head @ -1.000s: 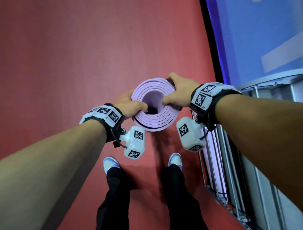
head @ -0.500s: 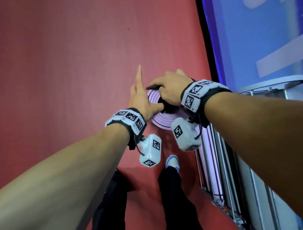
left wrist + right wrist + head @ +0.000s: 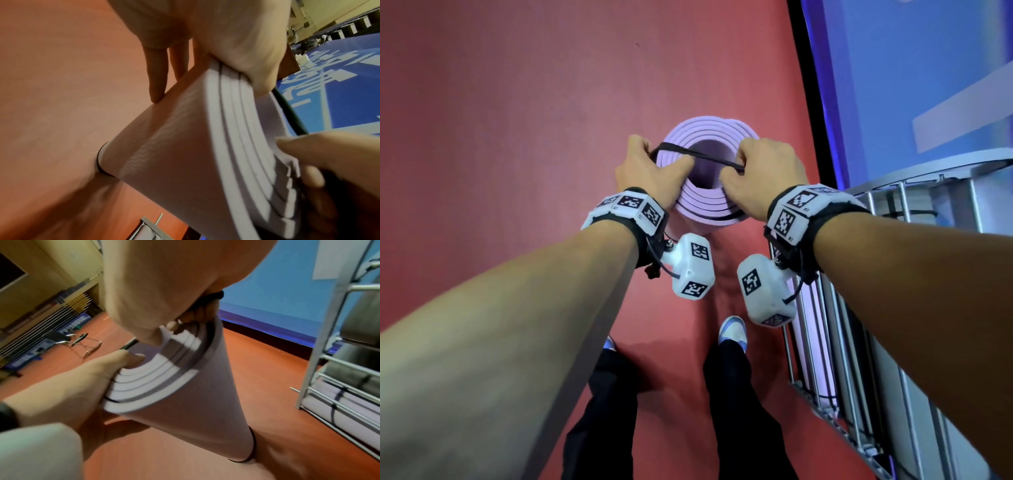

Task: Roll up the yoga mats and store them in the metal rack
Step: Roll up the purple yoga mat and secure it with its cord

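A rolled lilac yoga mat (image 3: 709, 205) stands on end on the red floor, its spiral top facing up. A black elastic band (image 3: 698, 156) is stretched across that top between my hands. My left hand (image 3: 654, 168) grips the mat's left rim and holds one end of the band, thumb on the top edge. Gripping the right rim, my right hand (image 3: 753, 164) pinches the other end. The left wrist view shows the mat (image 3: 185, 154) with my fingers (image 3: 156, 78) running down its side. A second black band (image 3: 252, 449) circles the mat (image 3: 195, 402) near the floor.
The metal rack (image 3: 839, 342) stands close on my right, with rolled mats lying in it (image 3: 339, 405). A blue floor area (image 3: 893, 85) begins beyond a dark border. My feet (image 3: 732, 330) are just behind the mat. A folding chair (image 3: 68, 339) stands far off.
Half a second ago my left hand lay flat beside the mat while the right held the band on top. Now both hands hold the band, stretched across the mat's top.
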Tool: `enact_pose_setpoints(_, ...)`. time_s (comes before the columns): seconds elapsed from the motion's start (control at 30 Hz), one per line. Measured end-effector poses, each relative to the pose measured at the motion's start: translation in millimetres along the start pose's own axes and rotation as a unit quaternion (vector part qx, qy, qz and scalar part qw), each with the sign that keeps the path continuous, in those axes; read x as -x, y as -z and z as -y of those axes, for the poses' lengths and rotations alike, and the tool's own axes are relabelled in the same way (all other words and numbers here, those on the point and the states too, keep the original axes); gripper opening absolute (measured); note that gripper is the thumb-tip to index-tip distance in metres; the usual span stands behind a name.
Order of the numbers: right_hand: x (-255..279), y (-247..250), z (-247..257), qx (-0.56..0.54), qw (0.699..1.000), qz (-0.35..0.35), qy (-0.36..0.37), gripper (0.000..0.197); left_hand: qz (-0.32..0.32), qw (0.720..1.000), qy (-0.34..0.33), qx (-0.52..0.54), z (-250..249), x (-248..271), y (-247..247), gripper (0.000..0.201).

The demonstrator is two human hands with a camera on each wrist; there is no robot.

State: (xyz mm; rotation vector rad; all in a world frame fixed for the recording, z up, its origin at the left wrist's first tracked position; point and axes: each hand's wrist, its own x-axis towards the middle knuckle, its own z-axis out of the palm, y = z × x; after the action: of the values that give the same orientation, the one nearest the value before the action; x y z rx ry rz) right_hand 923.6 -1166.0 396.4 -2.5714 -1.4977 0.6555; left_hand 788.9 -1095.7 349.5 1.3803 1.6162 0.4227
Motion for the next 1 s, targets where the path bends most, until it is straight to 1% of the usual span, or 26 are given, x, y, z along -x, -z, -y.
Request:
enact_pose_setpoints(0.03, 3, -2, -4, -0.026, 1.0, -0.001, 0.001, 0.018, -0.003, 1.0, -0.003, 0.008, 0, 0, -1, 0.041)
enact_pose_setpoints(0.07, 7, -5, -8, -0.051, 0.999, 0.001, 0.008, 0.027, -0.004, 1.0, -0.003, 0.019, -1, 0, -1, 0.043)
enact_pose_setpoints(0.13, 16, -10, -15, -0.051, 0.997, 0.022, 0.057, 0.045, -0.006, 0.999, 0.011, 0.033, -7, -3, 0, 0.053)
enact_pose_setpoints(0.17, 20, -11, -16, -0.03, 0.995, 0.04, 0.089, 0.048, -0.006, 0.999, 0.022, 0.046, -10, -5, 1, 0.058)
enact_pose_setpoints(0.23, 27, -15, -15, 0.01, 0.987, 0.066, 0.147, 0.04, 0.005, 0.995, 0.055, 0.088, -15, -8, 2, 0.063)
enact_pose_setpoints(0.27, 30, -19, -14, 0.01, 0.983, 0.062, 0.173, 0.035, 0.017, 0.99, 0.069, 0.12, -17, -8, 3, 0.061)
enact_pose_setpoints(0.33, 33, -26, -16, 0.017, 0.979, 0.024, 0.202, 0.027, 0.051, 0.973, 0.085, 0.21, -13, -12, 1, 0.055)
enact_pose_setpoints(0.37, 33, -30, -18, 0.041, 0.978, 0.005, 0.206, 0.026, 0.074, 0.959, 0.09, 0.259, -9, -12, 1, 0.05)
enact_pose_setpoints(0.43, 34, -38, -21, 0.092, 0.979, -0.005, 0.181, 0.025, 0.112, 0.941, 0.1, 0.303, -6, -10, -1, 0.039)
enact_pose_setpoints(0.5, 35, -38, -18, 0.1, 0.984, -0.015, 0.147, 0.023, 0.119, 0.936, 0.122, 0.309, -1, -8, 0, 0.029)
enact_pose_setpoints(0.6, 37, -33, -12, 0.108, 0.984, -0.04, 0.133, 0.024, 0.13, 0.927, 0.131, 0.327, 4, 1, 8, 0.019)
enact_pose_setpoints(0.63, 39, -33, -11, 0.13, 0.979, -0.062, 0.145, 0.024, 0.138, 0.931, 0.118, 0.317, 6, 0, 10, 0.02)
enact_pose_setpoints(0.7, 41, -37, -9, 0.152, 0.967, -0.101, 0.179, 0.027, 0.171, 0.951, 0.059, 0.249, 13, 1, 16, 0.035)
enact_pose_setpoints(0.73, 43, -37, -6, 0.159, 0.964, -0.103, 0.184, 0.029, 0.179, 0.956, 0.044, 0.229, 17, 0, 18, 0.043)
enact_pose_setpoints(0.77, 46, -37, -4, 0.17, 0.965, -0.078, 0.185, 0.03, 0.175, 0.959, 0.039, 0.22, 21, -2, 19, 0.045)
enact_pose_setpoints(0.8, 49, -36, -3, 0.19, 0.964, -0.025, 0.182, 0.03, 0.164, 0.96, 0.037, 0.226, 22, -1, 22, 0.041)
enact_pose_setpoints(0.83, 54, -38, -4, 0.215, 0.962, 0.035, 0.163, 0.03, 0.155, 0.958, 0.037, 0.238, 23, -1, 22, 0.03)
enact_pose_setpoints(0.87, 58, -40, -8, 0.224, 0.963, 0.083, 0.126, 0.031, 0.153, 0.957, 0.038, 0.244, 23, 0, 21, 0.021)
enact_pose_setpoints(0.9, 62, -42, -11, 0.223, 0.964, 0.118, 0.085, 0.034, 0.16, 0.96, 0.033, 0.228, 23, 1, 20, 0.022)
enact_pose_setpoints(0.93, 63, -46, -14, 0.214, 0.966, 0.136, 0.05, 0.036, 0.173, 0.966, 0.026, 0.19, 22, 2, 18, 0.032)
enact_pose_setpoints(1.0, 60, -55, -20, 0.201, 0.966, 0.164, 0.005, 0.036, 0.194, 0.978, 0.009, 0.08, 27, 6, 16, 0.059)
